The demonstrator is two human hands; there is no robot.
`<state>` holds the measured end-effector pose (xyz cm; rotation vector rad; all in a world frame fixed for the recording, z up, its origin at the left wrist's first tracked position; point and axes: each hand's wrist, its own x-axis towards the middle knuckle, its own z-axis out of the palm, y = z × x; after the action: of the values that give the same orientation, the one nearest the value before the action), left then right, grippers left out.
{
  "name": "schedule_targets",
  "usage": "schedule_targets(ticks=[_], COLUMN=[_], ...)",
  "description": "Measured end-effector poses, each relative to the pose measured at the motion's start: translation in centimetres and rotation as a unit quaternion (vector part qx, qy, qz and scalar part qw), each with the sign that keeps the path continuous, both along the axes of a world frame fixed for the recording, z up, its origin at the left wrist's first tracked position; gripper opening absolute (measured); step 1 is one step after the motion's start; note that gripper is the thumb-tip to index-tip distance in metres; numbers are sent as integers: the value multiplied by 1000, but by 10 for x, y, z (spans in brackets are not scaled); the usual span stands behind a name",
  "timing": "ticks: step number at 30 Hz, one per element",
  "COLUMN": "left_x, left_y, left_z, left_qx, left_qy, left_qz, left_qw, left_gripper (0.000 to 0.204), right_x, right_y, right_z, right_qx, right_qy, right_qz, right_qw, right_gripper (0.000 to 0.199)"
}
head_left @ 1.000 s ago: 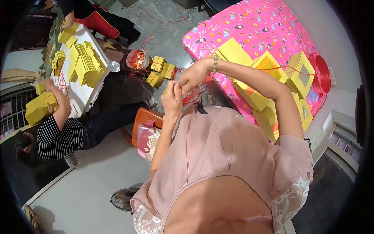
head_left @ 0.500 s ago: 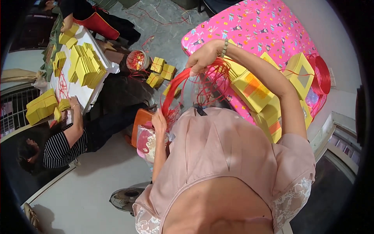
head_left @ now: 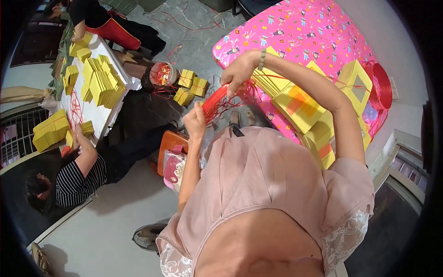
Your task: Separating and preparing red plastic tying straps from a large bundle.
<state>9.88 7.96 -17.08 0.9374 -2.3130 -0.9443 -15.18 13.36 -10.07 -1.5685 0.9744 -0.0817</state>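
Observation:
A bundle of thin red cords (head_left: 216, 98) stretches between my two hands, held in front of my body. My left hand (head_left: 194, 119) is closed round its lower left end. Gripping the upper right end is my right hand (head_left: 241, 71), which has a bead bracelet at the wrist. Loose strands dangle in a tangle below and to the right of my right hand. Beneath my right forearm lie yellow paper stacks (head_left: 295, 104), some with orange panels, on a bed-like surface with a pink patterned cover (head_left: 286, 34).
A red cord coil (head_left: 381, 85) sits at the right. Tied yellow bundles (head_left: 187, 78) lie beside a round tub (head_left: 162, 74) of red cord. At left, two people work at a white table (head_left: 104, 44) with yellow stacks. An orange stool (head_left: 168, 139) and a fan (head_left: 146, 236) stand by my left.
My left hand has moved up toward my right hand, so the span of cords between them is shorter. My right hand stays nearly in place. The striped-shirt person's arm has shifted.

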Motion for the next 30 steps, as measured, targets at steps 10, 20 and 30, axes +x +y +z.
schedule_targets(ticks=[10,20,30], left_x=[33,-43,18], left_y=[-31,6,-34], left_z=[-43,-10,-65], left_qx=[-18,61,-19], left_qy=[-9,-56,-74], left_qz=[-1,-123,-77], left_qw=[1000,989,994], left_gripper=[36,33,31], right_x=[-12,5,-62], right_y=[2,0,32], right_z=[-7,-10,-29], right_qx=[13,-6,0], right_qy=[49,61,207], right_qz=[-66,-37,-120], right_qw=[997,997,971], right_gripper=[36,34,34])
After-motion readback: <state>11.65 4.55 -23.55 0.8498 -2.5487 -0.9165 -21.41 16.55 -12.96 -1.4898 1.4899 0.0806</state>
